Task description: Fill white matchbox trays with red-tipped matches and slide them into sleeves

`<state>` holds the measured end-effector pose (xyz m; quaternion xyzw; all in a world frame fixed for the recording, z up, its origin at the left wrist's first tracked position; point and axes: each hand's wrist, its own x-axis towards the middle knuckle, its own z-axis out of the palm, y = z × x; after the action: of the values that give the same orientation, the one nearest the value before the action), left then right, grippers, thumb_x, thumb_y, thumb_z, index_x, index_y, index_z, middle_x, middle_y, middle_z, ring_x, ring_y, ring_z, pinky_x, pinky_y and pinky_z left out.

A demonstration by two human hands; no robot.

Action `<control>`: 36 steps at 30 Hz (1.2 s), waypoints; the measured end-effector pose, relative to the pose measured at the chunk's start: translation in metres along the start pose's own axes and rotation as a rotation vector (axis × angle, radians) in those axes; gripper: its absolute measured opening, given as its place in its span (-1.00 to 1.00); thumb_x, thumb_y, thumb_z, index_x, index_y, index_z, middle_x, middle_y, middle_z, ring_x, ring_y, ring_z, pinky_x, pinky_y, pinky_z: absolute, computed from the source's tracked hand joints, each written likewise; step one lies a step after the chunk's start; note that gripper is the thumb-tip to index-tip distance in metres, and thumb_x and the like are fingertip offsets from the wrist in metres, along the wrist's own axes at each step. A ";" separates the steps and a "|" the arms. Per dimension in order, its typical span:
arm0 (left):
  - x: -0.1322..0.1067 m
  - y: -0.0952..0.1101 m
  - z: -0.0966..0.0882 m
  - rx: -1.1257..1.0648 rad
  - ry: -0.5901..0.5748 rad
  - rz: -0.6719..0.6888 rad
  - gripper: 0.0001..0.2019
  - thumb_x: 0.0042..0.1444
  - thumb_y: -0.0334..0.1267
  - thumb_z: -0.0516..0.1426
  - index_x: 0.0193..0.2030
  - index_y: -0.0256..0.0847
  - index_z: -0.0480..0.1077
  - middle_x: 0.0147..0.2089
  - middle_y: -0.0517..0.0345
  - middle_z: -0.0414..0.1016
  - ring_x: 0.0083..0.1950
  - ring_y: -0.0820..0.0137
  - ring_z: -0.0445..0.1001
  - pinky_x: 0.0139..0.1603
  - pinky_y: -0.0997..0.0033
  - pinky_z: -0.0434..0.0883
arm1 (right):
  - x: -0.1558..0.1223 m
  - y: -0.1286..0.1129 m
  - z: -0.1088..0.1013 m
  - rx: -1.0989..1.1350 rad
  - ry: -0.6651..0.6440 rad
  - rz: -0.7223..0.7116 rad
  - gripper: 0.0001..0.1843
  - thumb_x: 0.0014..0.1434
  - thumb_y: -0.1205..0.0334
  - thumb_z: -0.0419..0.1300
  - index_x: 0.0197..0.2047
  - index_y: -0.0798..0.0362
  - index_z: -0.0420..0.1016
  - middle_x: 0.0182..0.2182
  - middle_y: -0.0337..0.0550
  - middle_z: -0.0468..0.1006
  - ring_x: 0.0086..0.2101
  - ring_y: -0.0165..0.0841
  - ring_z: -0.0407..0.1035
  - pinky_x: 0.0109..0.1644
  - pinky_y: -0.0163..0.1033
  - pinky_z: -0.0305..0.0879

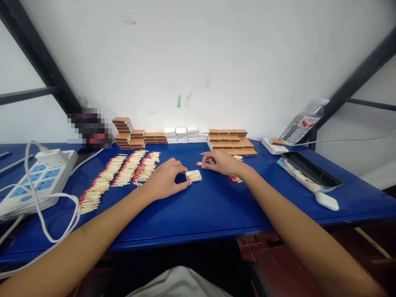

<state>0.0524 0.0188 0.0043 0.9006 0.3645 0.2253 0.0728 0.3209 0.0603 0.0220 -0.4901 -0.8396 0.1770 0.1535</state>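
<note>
A small white matchbox tray [196,176] with some matches in it lies on the blue table. My left hand [168,177] grips its left end between thumb and fingers. Just right of the tray and slightly above it, my right hand [218,162] pinches a few matches [198,163], their red heads pointing left. More loose matches [235,179] lie partly hidden behind my right hand and forearm. To the left of my left hand, matches are spread in long rows [103,181], red heads mostly to the left.
Brown matchboxes [232,142] and white trays [187,135] are stacked along the wall. A power strip [40,177] with looping white cables stands at left. At right are a phone [312,169], a tissue-like packet [297,175], a white adapter [272,146] and a plastic bottle [305,121].
</note>
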 end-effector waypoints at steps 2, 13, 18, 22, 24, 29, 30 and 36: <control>0.000 0.000 0.000 0.007 -0.001 0.004 -0.69 0.30 0.02 0.25 0.00 -0.15 0.58 -0.07 0.01 0.60 0.02 0.12 0.51 0.03 0.10 0.48 | 0.000 0.000 0.001 0.005 -0.013 0.010 -0.83 0.29 0.13 0.28 -0.28 0.04 0.59 -0.50 -0.30 0.38 -0.47 -0.39 0.20 -0.34 -0.26 0.00; -0.001 0.001 -0.001 -0.005 -0.006 -0.005 -0.70 0.30 -0.01 0.26 0.00 -0.16 0.58 -0.07 0.00 0.60 0.03 0.13 0.50 0.04 0.10 0.48 | 0.002 0.002 0.004 0.000 -0.003 -0.009 -0.84 0.31 0.20 0.22 -0.23 0.05 0.60 -0.47 -0.27 0.43 -0.45 -0.38 0.23 -0.33 -0.26 0.01; -0.001 0.002 -0.002 -0.004 -0.016 -0.015 -0.69 0.30 0.00 0.26 0.00 -0.17 0.58 -0.07 0.01 0.60 0.04 0.14 0.50 0.04 0.11 0.47 | 0.003 0.004 0.007 -0.018 -0.017 -0.014 -0.82 0.32 0.14 0.23 -0.25 0.07 0.55 -0.47 -0.26 0.46 -0.47 -0.39 0.22 -0.35 -0.26 0.03; -0.001 0.002 -0.002 0.003 -0.016 -0.012 -0.70 0.30 -0.02 0.27 0.00 -0.19 0.58 -0.08 0.01 0.60 0.02 0.15 0.49 0.04 0.12 0.46 | 0.000 0.000 0.005 0.054 -0.037 -0.050 -0.80 0.35 0.13 0.20 -0.24 0.07 0.54 -0.52 -0.30 0.39 -0.50 -0.40 0.19 -0.32 -0.25 0.06; -0.001 0.002 -0.002 0.006 -0.013 -0.010 -0.70 0.30 -0.02 0.27 0.00 -0.19 0.58 -0.08 0.01 0.60 0.02 0.15 0.49 0.04 0.12 0.46 | -0.002 -0.005 0.004 0.099 -0.037 -0.079 -0.78 0.35 0.09 0.21 -0.24 0.06 0.54 -0.55 -0.33 0.33 -0.51 -0.41 0.16 -0.33 -0.25 0.04; 0.000 0.001 -0.001 0.009 -0.012 -0.010 -0.72 0.29 -0.03 0.27 -0.01 -0.16 0.58 -0.09 0.03 0.60 0.01 0.15 0.49 0.02 0.14 0.45 | -0.007 -0.021 0.007 0.130 -0.089 -0.149 -0.76 0.34 0.03 0.24 -0.24 0.03 0.55 -0.53 -0.34 0.29 -0.49 -0.41 0.13 -0.37 -0.26 -0.02; 0.000 0.001 -0.001 0.008 -0.013 -0.012 -0.73 0.29 -0.03 0.27 -0.02 -0.16 0.58 -0.09 0.02 0.60 0.01 0.15 0.49 0.01 0.14 0.45 | -0.007 -0.023 0.008 0.130 -0.103 -0.151 -0.77 0.34 0.05 0.24 -0.23 0.03 0.56 -0.52 -0.34 0.29 -0.49 -0.41 0.14 -0.37 -0.25 -0.02; 0.001 -0.001 -0.001 0.025 -0.011 -0.003 -0.67 0.29 -0.01 0.27 0.02 -0.19 0.58 -0.08 0.01 0.60 0.01 0.13 0.49 0.02 0.11 0.47 | -0.003 -0.013 0.005 0.149 0.030 -0.063 -0.79 0.32 0.08 0.24 -0.21 0.05 0.56 -0.53 -0.35 0.29 -0.49 -0.41 0.15 -0.35 -0.25 0.01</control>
<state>0.0520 0.0200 0.0048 0.9021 0.3684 0.2155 0.0641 0.3100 0.0505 0.0233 -0.4533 -0.8366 0.2270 0.2076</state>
